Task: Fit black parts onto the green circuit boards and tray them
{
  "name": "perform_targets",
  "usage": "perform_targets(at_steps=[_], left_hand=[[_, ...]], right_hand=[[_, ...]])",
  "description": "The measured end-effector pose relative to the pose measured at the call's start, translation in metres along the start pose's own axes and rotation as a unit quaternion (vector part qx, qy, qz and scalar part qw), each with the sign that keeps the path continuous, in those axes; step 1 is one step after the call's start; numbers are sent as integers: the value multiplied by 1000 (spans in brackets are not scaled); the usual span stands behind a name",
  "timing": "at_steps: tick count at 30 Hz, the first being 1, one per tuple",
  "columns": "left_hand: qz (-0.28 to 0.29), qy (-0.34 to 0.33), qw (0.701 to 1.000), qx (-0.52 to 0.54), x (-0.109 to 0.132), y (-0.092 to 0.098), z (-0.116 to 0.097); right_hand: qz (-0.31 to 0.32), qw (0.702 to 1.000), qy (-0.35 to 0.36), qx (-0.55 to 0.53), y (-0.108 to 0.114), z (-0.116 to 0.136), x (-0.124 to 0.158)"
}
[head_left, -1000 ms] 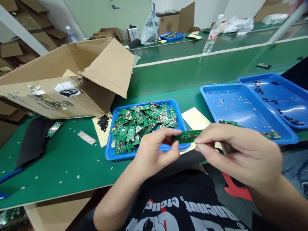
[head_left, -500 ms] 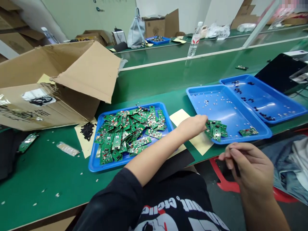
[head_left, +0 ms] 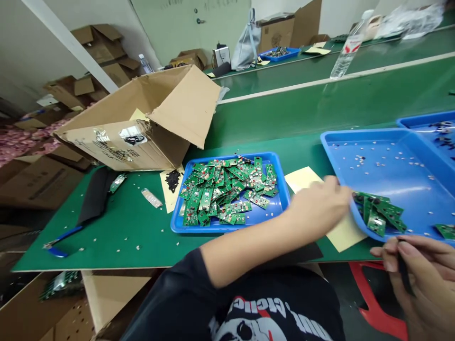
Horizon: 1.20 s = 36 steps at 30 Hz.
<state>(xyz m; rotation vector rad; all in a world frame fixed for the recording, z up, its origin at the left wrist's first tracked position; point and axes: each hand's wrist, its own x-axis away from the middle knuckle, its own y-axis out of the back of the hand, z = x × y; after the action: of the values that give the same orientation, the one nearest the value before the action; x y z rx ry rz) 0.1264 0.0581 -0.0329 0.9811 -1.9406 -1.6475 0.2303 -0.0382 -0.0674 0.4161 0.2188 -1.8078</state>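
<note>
My left hand [head_left: 320, 208] hovers over a yellow paper sheet [head_left: 302, 179], just left of the near corner of a large blue tray [head_left: 391, 163]. Its fingers are smeared by motion. A small pile of green circuit boards [head_left: 378, 213] lies in that corner, right beside the fingertips. My right hand [head_left: 423, 279] sits low at the bottom right, off the table edge. It is pinched on a thin dark tool [head_left: 403, 270]. A smaller blue tray [head_left: 227, 228] at centre holds a heap of green circuit boards [head_left: 227, 192].
An open cardboard box [head_left: 149, 118] lies on its side at the left. A black strip [head_left: 95, 199], a blue-handled tool [head_left: 60, 239] and small white bits lie on the green mat. A water bottle [head_left: 350, 45] stands at the back. A red stool [head_left: 373, 303] is below.
One second ago both hands held one green board. The left hand then laid it on the small pile in the right tray and now draws back left. The right hand dropped lower.
</note>
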Motion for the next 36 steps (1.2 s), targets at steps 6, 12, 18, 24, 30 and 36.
perform_targets(at_steps=[6,12,18,24,30,36], left_hand=[[7,323,944,-68,80,20,88],[-48,350,935,42,91,11,111],[-135,305,904,268,108,38,104],[-168,301,640,687,115,40,68],[-98,272,586,757,114,34,47],[-62,254,620,740,113,36,41]], right_hand=[[-28,996,-85,-21,-7,-17,-14],[4,997,-78,-24,-18,-24,-9],[83,996,-26,-11,-34,-14,-13],[103,993,42,28,-55,3,-15],[107,984,106,95,-60,9,-24],[150,958,177,170,-53,14,-32]])
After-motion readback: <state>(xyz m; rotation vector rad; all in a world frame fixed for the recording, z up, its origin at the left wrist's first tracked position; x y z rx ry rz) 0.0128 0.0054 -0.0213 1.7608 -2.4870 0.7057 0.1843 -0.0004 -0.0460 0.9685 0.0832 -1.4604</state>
